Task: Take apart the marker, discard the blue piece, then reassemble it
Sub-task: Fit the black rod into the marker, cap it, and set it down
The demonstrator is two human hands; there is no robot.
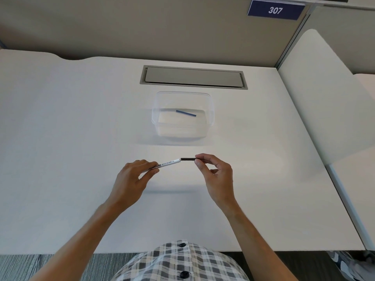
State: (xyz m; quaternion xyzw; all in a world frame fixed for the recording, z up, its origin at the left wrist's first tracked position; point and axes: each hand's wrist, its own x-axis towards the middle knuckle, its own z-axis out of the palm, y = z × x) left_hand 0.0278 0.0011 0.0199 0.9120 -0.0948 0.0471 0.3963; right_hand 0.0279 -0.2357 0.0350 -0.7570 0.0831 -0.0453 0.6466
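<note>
A white whiteboard marker barrel (pixel 169 162) is held above the desk by my left hand (pixel 132 177), gripped at its left end. My right hand (pixel 215 171) pinches a dark, thin piece (pixel 187 159) whose left end meets the barrel's right end; whether it sits inside the barrel or only touches it, I cannot tell. A thin blue piece (pixel 185 113) lies on the bottom of a clear plastic container (pixel 210 118) farther back on the desk, apart from both hands.
The white desk (pixel 71 128) has a grey cable hatch (pixel 192 77) behind the container. A beige partition wall with a blue sign reading 307 (pixel 275 10) stands at the back. A white divider (pixel 316 88) borders the right side.
</note>
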